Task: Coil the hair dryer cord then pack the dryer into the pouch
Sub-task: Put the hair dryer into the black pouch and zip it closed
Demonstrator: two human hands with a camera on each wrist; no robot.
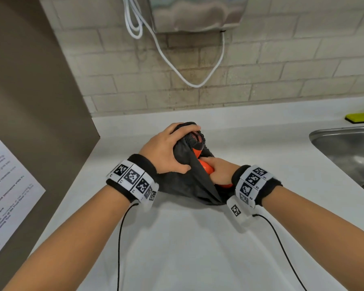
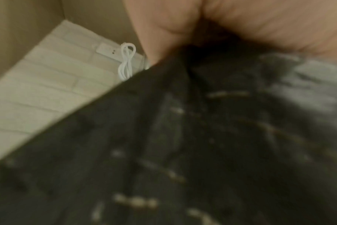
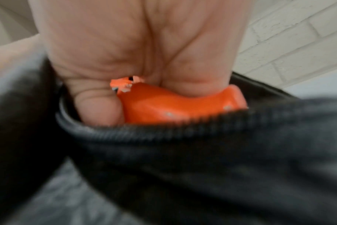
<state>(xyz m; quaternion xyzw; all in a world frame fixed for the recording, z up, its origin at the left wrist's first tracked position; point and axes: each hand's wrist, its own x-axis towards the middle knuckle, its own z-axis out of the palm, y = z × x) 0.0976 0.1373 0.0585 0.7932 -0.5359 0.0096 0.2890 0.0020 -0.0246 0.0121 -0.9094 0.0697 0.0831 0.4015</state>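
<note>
A dark grey fabric pouch (image 1: pixel 187 185) lies on the white counter (image 1: pixel 177 238), bunched up at its far end. My left hand (image 1: pixel 166 152) grips that bunched fabric from the left, and the left wrist view shows only blurred pouch cloth (image 2: pixel 164 144). The orange hair dryer (image 1: pixel 206 168) sits partly inside the pouch opening. My right hand (image 1: pixel 221 171) holds the dryer, fingers reaching into the pouch. In the right wrist view the orange dryer body (image 3: pixel 173 105) shows just above the pouch's zipper edge (image 3: pixel 164 130). The cord is hidden.
A steel sink (image 1: pixel 349 152) is set into the counter at right, with a yellow sponge (image 1: pixel 361 117) behind it. A wall-mounted metal unit (image 1: pixel 198 13) with a looping white cable (image 1: pixel 195 76) hangs on the brick wall. A brown panel with a printed sheet (image 1: pixel 6 196) stands at left.
</note>
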